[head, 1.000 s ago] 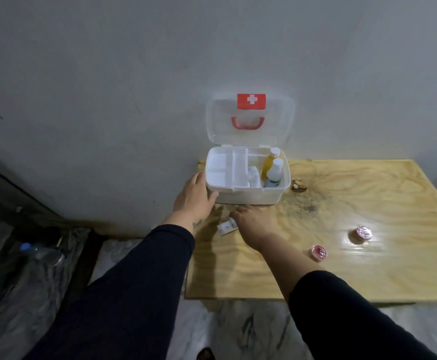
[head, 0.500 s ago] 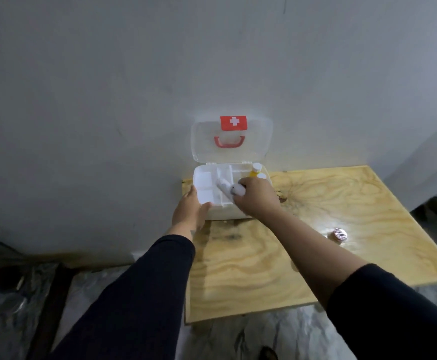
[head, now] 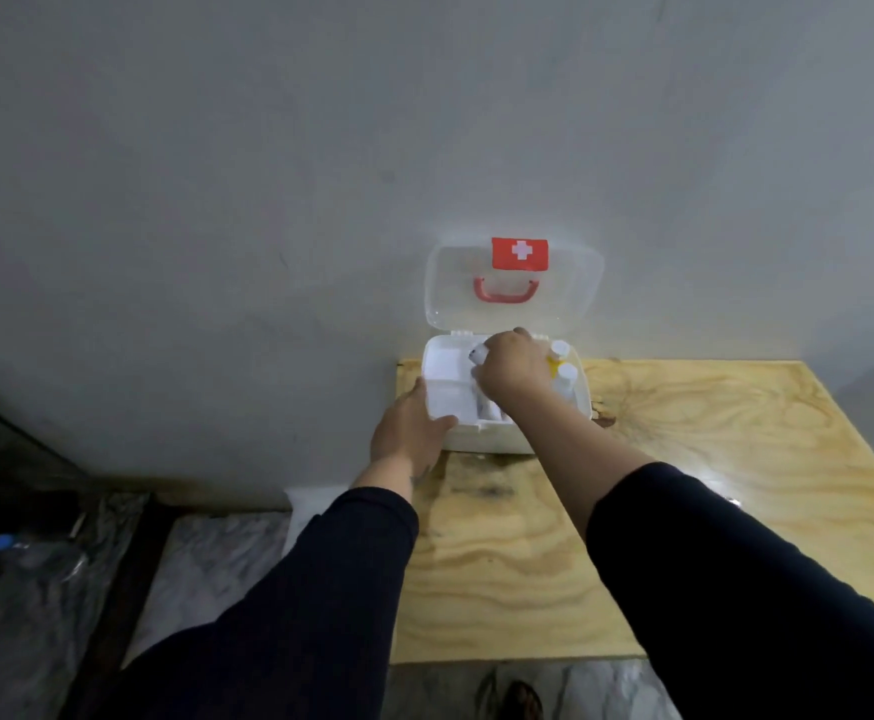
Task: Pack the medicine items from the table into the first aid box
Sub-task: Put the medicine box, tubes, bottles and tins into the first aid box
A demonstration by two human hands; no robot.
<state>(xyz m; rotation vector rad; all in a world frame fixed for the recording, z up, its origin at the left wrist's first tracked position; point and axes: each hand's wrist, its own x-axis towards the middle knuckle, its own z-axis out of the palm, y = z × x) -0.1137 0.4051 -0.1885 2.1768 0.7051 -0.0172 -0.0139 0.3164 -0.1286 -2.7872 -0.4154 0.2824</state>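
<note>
The white first aid box [head: 481, 439] stands open at the table's back left corner, its clear lid [head: 570, 293] with a red cross label and red handle leaning on the wall. My left hand [head: 408, 433] rests flat against the box's left front corner. My right hand [head: 510, 368] hovers inside the box, fingers closed on a small white medicine packet [head: 478, 351] over the divided tray. Two white-capped bottles [head: 562, 368], one with yellow liquid, stand in the right compartment. Other white items lie under my hand, partly hidden.
The plywood table [head: 684, 485] stretches right and toward me. A bright glare spot [head: 710, 472] sits beside my right sleeve. The grey wall stands directly behind the box. Left of the table, the floor holds a plastic bottle with a blue cap [head: 4, 543].
My right hand picked the white packet off the table and carried it up into the box. The left hand stayed against the box. The view has shifted, and the two pink round items are out of sight.
</note>
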